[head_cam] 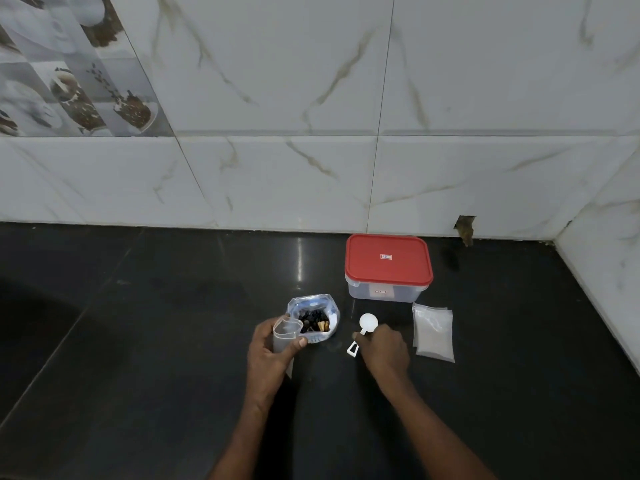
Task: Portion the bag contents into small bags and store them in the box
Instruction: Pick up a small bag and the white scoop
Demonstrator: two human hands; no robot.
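Note:
An open clear bag (317,318) of dark dried pieces stands on the black counter (173,341). Just left of it my left hand (270,351) grips a small empty clear bag (285,336), mouth up. My right hand (384,351) pinches the handle of a white plastic scoop (363,329), whose round bowl lies on the counter. A stack of small clear bags (434,332) lies to the right. The clear box with a red lid (388,263) stands shut behind them.
White marble-pattern wall tiles (311,168) rise behind the counter and along the right side. A small broken hole (465,228) shows in the wall near the box.

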